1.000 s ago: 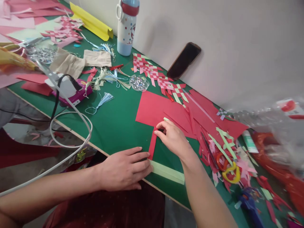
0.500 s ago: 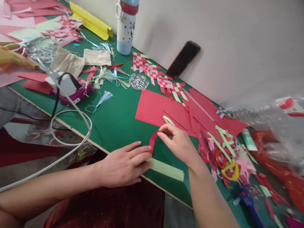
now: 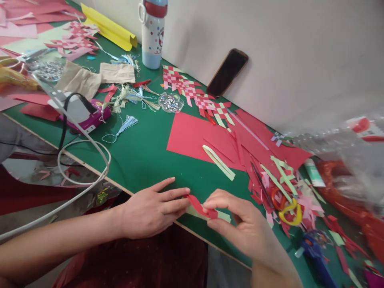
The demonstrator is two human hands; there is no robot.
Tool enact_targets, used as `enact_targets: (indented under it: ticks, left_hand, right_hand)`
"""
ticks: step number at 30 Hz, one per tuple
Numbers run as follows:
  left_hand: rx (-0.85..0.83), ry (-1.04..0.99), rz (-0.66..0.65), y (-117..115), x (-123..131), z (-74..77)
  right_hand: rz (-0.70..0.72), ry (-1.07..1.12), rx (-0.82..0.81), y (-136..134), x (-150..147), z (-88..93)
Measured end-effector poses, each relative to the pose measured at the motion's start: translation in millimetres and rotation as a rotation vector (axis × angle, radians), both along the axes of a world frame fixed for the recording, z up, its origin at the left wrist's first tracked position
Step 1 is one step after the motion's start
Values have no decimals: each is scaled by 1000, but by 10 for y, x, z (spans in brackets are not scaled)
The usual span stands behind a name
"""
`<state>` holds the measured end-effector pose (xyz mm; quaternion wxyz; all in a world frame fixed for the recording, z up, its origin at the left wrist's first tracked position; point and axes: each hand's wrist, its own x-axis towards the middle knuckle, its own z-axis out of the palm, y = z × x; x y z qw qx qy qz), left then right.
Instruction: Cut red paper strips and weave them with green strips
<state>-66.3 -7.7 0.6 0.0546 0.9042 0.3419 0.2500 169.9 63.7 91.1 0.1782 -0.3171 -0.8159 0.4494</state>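
A red paper strip [image 3: 196, 205] runs between my two hands and curves upward in the middle. My right hand [image 3: 240, 218] pinches its right end between thumb and fingers. Flat on the table edge lies my left hand [image 3: 154, 210], fingers spread, with the fingertips at the strip's other end. Under the red strip is a pale green paper strip [image 3: 224, 216], partly hidden by my hands. Just beyond, a folded light green strip [image 3: 219, 163] lies at the edge of a red paper sheet [image 3: 189, 136].
Woven paper pieces [image 3: 195, 94], a dish of beads [image 3: 171, 103] and a bottle [image 3: 153, 36] stand toward the wall, where a phone [image 3: 228, 72] leans. Scissors [image 3: 291, 212], paper scraps and a blue glue gun [image 3: 315, 254] lie right. A white cable [image 3: 109, 160] hangs over the left edge.
My right hand has come down and nearer, bringing the red strip's free end over the pale green strip. The folded green strip now shows fully. My left hand stays in place.
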Motion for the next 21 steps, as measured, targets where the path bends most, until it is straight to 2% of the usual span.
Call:
enact_targets:
  ticks: [2,4,6,7,8,10,15,21]
  left_hand:
    - [-9,-10,-11,4,1,-13]
    - [-7,-16,-12,6,0,-23]
    - [-1,-24,-14,9,-3,-32]
    - [2,-25,-15,10,-5,-36]
    - [6,-21,-16,11,-6,-40]
    - [15,-14,-12,11,-6,-48]
    - [32,-22,-1,12,1,-54]
    - [47,-25,7,20,-1,-44]
  right_hand:
    - [-26,0,-41,112,38,-10]
    - [-190,-42,7,294,73,-81]
    - [-399,-152,187,513,94,-197]
    - [-457,-259,316,622,100,-264]
    - [-473,-343,444,722,102,-331]
    - [-465,-461,549,881,102,-450]
    - [-437,-497,493,1004,77,-566]
    - [-485,-434,415,780,48,-372]
